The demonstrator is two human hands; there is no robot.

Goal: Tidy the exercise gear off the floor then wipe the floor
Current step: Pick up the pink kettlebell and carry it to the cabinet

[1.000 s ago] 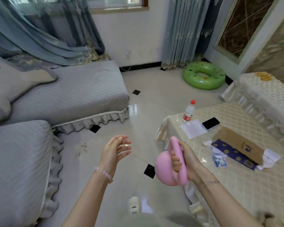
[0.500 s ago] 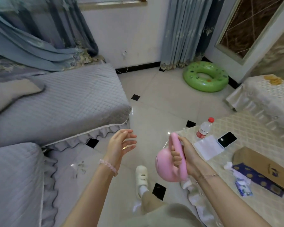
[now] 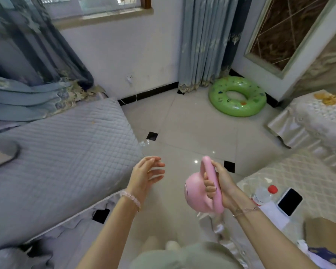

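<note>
My right hand (image 3: 220, 186) grips the handle of a pink kettlebell (image 3: 195, 193), carried in the air above the pale tiled floor (image 3: 194, 129). The bell's round body hangs to the left of my fingers. My left hand (image 3: 144, 176) floats beside it, fingers relaxed and spread, holding nothing. A green inflatable swim ring (image 3: 238, 97) lies on the floor in the far corner by the curtain.
A grey quilted sofa (image 3: 62, 158) fills the left side. At the right stands a low table with a cream cloth (image 3: 303, 171), bearing a water bottle (image 3: 265, 194), a phone (image 3: 289, 200) and a cardboard box. Another covered stand (image 3: 314, 121) sits behind it.
I have walked forward toward the far corner, still carrying the kettlebell. The swim ring and wall are closer, and the table has slid toward the lower right.
</note>
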